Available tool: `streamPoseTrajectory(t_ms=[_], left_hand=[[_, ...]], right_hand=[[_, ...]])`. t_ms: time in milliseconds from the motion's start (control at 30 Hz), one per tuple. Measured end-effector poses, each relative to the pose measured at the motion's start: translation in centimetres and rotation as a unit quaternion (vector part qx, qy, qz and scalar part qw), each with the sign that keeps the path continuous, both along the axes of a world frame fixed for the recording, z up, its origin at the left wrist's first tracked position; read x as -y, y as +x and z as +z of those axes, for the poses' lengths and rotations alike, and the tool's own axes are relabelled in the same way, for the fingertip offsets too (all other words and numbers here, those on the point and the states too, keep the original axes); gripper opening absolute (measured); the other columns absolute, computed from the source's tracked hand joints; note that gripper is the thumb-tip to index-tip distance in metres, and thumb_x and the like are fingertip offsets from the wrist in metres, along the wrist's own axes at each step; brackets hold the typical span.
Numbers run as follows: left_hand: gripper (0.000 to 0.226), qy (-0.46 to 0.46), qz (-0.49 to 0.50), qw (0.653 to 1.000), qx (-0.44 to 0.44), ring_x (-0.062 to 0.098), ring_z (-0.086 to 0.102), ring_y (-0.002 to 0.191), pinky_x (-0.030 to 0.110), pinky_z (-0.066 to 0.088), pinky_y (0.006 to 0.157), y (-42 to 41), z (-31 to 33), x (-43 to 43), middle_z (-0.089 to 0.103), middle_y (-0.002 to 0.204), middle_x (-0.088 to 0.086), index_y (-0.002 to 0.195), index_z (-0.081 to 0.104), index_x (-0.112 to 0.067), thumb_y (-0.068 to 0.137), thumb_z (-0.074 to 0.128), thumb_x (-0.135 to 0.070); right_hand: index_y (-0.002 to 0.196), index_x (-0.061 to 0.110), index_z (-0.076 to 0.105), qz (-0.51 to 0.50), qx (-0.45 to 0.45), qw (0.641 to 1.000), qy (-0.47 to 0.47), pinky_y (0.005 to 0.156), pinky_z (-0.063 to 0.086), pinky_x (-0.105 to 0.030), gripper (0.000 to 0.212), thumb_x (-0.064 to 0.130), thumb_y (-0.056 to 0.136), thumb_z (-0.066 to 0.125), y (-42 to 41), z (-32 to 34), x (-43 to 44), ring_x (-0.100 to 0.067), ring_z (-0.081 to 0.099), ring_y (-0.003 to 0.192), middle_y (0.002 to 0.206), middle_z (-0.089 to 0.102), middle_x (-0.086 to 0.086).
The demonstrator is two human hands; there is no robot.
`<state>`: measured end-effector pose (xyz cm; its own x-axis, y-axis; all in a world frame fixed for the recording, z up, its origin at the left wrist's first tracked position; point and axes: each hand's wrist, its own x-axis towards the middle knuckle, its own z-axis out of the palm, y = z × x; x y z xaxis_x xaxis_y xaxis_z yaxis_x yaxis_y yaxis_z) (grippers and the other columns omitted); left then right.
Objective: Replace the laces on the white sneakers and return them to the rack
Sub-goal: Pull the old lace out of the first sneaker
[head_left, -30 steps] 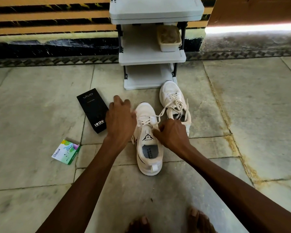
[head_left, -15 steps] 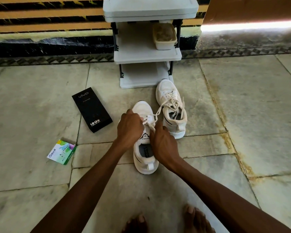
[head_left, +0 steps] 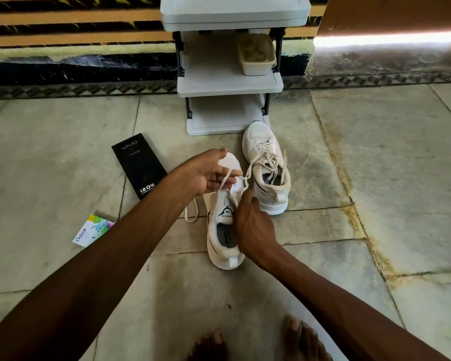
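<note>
Two white sneakers lie on the stone floor in front of the grey shoe rack [head_left: 229,84]. The near sneaker [head_left: 223,238] points toward the rack, its lace [head_left: 225,181] loosened and one end looping onto the floor at its left. My left hand [head_left: 206,173] is turned palm up over its toe, and the lace runs across its loosely curled fingers. My right hand [head_left: 253,222] grips the near sneaker at its tongue and right side, forefinger against the lace. The far sneaker [head_left: 267,165] lies beside it, still laced.
A black phone box [head_left: 138,165] lies left of the sneakers, and a small colourful packet [head_left: 93,230] lies nearer me. A plastic tub [head_left: 257,54] sits on the rack's middle shelf. My bare toes [head_left: 294,332] show at the bottom edge.
My left hand has lifted off the near sneaker and turned palm up, drawing the lace out with it. My right hand has stayed at the tongue.
</note>
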<state>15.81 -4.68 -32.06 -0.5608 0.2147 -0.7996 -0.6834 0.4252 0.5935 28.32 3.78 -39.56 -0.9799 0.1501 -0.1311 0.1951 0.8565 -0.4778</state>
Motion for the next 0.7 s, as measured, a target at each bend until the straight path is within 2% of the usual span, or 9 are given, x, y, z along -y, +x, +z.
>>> streamPoseTrajectory(t_ms=[67, 167, 267, 367, 433, 500, 567, 600, 700], left_hand=[[0.054, 0.008, 0.0, 1.0, 0.018, 0.008, 0.06, 0.062, 0.014, 0.046, 0.043, -0.4, 0.2, 0.2, 0.07, 0.077, 0.003, 0.112, 0.065, -0.003, 0.102, 0.033, -0.045], [0.047, 0.003, -0.006, 1.0, 0.019, 0.001, 0.041, 0.039, 0.015, 0.041, 0.054, -1.2, 0.4, 0.1, 0.071, 0.067, 0.002, 0.124, 0.056, -0.001, 0.1, 0.041, -0.04], [0.049, -0.033, -0.078, 0.996, -0.014, 0.005, 0.035, 0.038, 0.019, 0.045, 0.062, -1.4, 0.9, -0.3, 0.068, 0.078, 0.004, 0.124, 0.057, 0.001, 0.099, 0.047, -0.04], [0.035, -0.104, -0.163, 0.977, -0.093, 0.011, 0.041, 0.045, 0.02, 0.045, 0.046, -1.4, 1.6, -0.8, 0.063, 0.078, 0.007, 0.105, 0.062, -0.005, 0.093, 0.062, -0.037], [0.032, -0.226, -0.29, 0.909, -0.195, 0.016, 0.047, 0.049, 0.022, 0.039, 0.049, -1.5, 2.2, -1.1, 0.059, 0.072, 0.006, 0.089, 0.062, -0.006, 0.087, 0.07, -0.037], [0.045, -0.372, -0.438, 0.776, -0.258, 0.02, 0.062, 0.067, 0.026, 0.044, 0.058, -1.1, 2.8, -1.4, 0.065, 0.08, 0.005, 0.1, 0.064, -0.003, 0.082, 0.073, -0.043], [0.056, -0.474, -0.516, 0.657, -0.277, 0.021, 0.064, 0.101, 0.029, 0.048, 0.077, -0.6, 1.9, -1.8, 0.065, 0.112, 0.006, 0.119, 0.059, -0.007, 0.079, 0.076, -0.043], [0.057, -0.494, -0.524, 0.634, -0.283, 0.022, 0.06, 0.111, 0.03, 0.047, 0.083, -0.3, 1.4, -1.8, 0.06, 0.123, 0.006, 0.124, 0.056, -0.009, 0.079, 0.077, -0.038], [0.045, -0.482, -0.511, 0.618, -0.353, 0.023, 0.051, 0.122, 0.034, 0.039, 0.095, -0.1, 0.4, -1.4, 0.054, 0.131, 0.005, 0.125, 0.056, -0.013, 0.085, 0.071, -0.024]], right_hand=[[0.13, 0.008, 0.034, -0.004, 0.006, 1.0, 0.011, 0.063, 0.034, -0.03, 0.031, 0.021, 0.102, 0.038, -0.1, 0.3, 0.0, -0.029, 0.063, 0.086, 0.114, 0.057, -0.011], [0.136, 0.007, 0.031, 0.0, 0.023, 0.999, 0.036, 0.061, 0.036, -0.03, 0.036, 0.019, 0.102, 0.039, -0.2, 0.5, 0.3, -0.029, 0.065, 0.086, 0.117, 0.057, -0.012], [0.137, 0.007, 0.031, 0.006, 0.026, 0.999, 0.041, 0.06, 0.037, -0.03, 0.037, 0.018, 0.102, 0.04, -0.1, 0.6, 0.2, -0.03, 0.065, 0.084, 0.115, 0.058, -0.013], [0.135, 0.006, 0.032, 0.016, 0.032, 0.998, 0.044, 0.061, 0.036, -0.03, 0.036, 0.017, 0.102, 0.04, -0.2, 0.8, 0.2, -0.031, 0.065, 0.085, 0.116, 0.057, -0.013], [0.135, 0.007, 0.033, 0.016, 0.033, 0.998, 0.053, 0.061, 0.036, -0.03, 0.036, 0.017, 0.102, 0.04, -0.3, 0.8, 0.3, -0.03, 0.065, 0.086, 0.117, 0.057, -0.013], [0.134, 0.006, 0.034, 0.019, 0.03, 0.997, 0.071, 0.061, 0.036, -0.029, 0.034, 0.018, 0.102, 0.04, -0.4, 0.7, 0.3, -0.029, 0.066, 0.085, 0.116, 0.058, -0.013], [0.133, 0.005, 0.035, 0.026, 0.032, 0.996, 0.076, 0.06, 0.035, -0.029, 0.034, 0.018, 0.102, 0.04, -0.6, 0.7, 0.3, -0.029, 0.067, 0.086, 0.115, 0.059, -0.013], [0.132, 0.005, 0.036, 0.028, 0.032, 0.997, 0.072, 0.06, 0.034, -0.029, 0.034, 0.018, 0.102, 0.04, -0.7, 0.6, 0.3, -0.03, 0.067, 0.087, 0.114, 0.059, -0.013], [0.131, 0.003, 0.036, 0.024, 0.021, 0.998, 0.063, 0.061, 0.036, -0.029, 0.033, 0.017, 0.101, 0.038, -1.0, 0.5, 0.1, -0.03, 0.066, 0.088, 0.114, 0.06, -0.014]])
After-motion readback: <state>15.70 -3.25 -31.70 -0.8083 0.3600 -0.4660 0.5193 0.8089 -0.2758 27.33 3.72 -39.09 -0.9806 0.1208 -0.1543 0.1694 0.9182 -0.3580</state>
